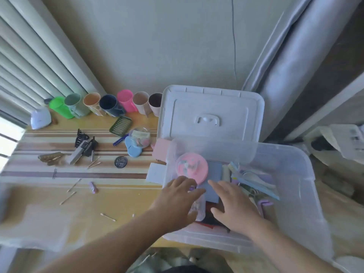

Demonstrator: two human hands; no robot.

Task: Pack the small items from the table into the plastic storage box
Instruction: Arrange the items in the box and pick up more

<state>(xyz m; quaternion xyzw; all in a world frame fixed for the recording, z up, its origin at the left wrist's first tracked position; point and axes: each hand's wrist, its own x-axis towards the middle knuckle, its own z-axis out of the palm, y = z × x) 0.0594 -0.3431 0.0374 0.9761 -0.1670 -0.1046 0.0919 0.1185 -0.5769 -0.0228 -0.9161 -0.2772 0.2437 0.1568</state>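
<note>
Plastic storage box (307, 186), clear-walled and open, sits at the right end of the bench (122, 200), its white lid (212, 113) propped upright behind it. Both hands reach into its near-left corner. The left hand (177, 198) has its fingers stretched forward and only lightly bent, lying over a small clear plastic container (198, 208) just inside the box wall; whether they actually clasp it cannot be told, since motion blur smears the fingertips. A bit of purple shows at the fingertips. The right hand (234, 205) is spread flat, fingers apart and straight, palm down over a grey-blue flat rectangular pad (214, 174) and darker items beneath it; it closes on nothing.

Just beyond the fingertips of both hands lies a round pink disc-shaped lid with pale markings (192, 168), resting inside the box. To the right of it are pastel toothbrushes (254, 182) and a white spoon, lying lengthwise among other small things.

Outside the box, touching its left wall, are a pink rectangular block (160, 150) and a pale blue flat piece (156, 172). Farther left on the striped bench lie a light blue toy with a clear dome (137, 142), a green soap tray (120, 126), a dark oval case (120, 162), black hair clips (85, 143), a small purple tube (93, 187) and scattered cotton swabs (108, 217). A row of coloured plastic cups (110, 104) stands along the wall.
</note>
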